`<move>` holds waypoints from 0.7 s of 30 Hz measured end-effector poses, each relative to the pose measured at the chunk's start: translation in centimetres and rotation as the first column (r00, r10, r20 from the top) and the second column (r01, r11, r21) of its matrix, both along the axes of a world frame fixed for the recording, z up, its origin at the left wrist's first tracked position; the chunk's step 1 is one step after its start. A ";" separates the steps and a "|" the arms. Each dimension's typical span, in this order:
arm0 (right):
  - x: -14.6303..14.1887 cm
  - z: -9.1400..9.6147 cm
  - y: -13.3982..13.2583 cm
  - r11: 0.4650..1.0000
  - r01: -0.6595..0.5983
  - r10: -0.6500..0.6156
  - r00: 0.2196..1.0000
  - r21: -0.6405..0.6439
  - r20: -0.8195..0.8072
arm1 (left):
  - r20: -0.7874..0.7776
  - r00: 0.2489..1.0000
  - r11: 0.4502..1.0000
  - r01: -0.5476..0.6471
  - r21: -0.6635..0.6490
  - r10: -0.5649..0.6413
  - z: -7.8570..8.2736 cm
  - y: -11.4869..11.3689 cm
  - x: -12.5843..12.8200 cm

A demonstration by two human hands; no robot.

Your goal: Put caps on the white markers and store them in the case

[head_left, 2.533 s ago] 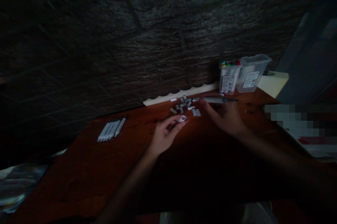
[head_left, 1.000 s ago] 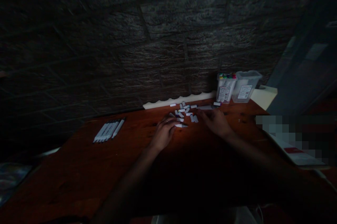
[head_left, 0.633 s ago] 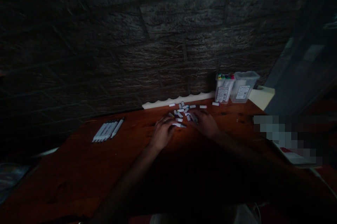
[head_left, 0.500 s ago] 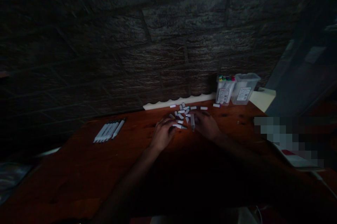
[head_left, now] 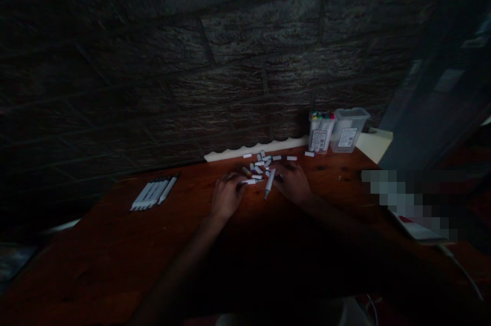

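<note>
My left hand point(head_left: 227, 194) is closed on a white marker point(head_left: 251, 181), which points right with its dark tip. A second white marker point(head_left: 269, 184) is held by my right hand point(head_left: 292, 182), its dark tip slanting down toward me. Just beyond both hands lies a loose scatter of short marker caps point(head_left: 260, 163), mostly white with coloured ends. Over to the left, several uncapped-looking white markers point(head_left: 149, 193) lie side by side in a row on the wooden table point(head_left: 184, 244). Dim light hides the exact grip of my fingers.
At the back right stands a clear box of markers point(head_left: 321, 132) with coloured ends upward, beside a second clear box point(head_left: 349, 131). A pale wavy-edged strip point(head_left: 257, 147) runs along the stone wall point(head_left: 230, 75). A white cable point(head_left: 462, 267) hangs at the right.
The marker at my right hand has turned from nearly upright to slanting down-left, its tip now showing. My left hand still has its marker. The whole view has shifted slightly.
</note>
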State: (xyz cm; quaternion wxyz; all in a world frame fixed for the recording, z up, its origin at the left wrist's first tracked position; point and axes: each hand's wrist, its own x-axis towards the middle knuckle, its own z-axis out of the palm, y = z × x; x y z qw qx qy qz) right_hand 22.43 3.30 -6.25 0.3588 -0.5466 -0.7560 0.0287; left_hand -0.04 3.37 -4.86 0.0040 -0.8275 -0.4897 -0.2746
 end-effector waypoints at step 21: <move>0.0 3.1 -2.5 0.891 -0.455 0.303 0.603 -0.006 -0.738 | 0.247 0.927 0.952 0.302 -0.040 -0.283 1.5 -2.1 1.7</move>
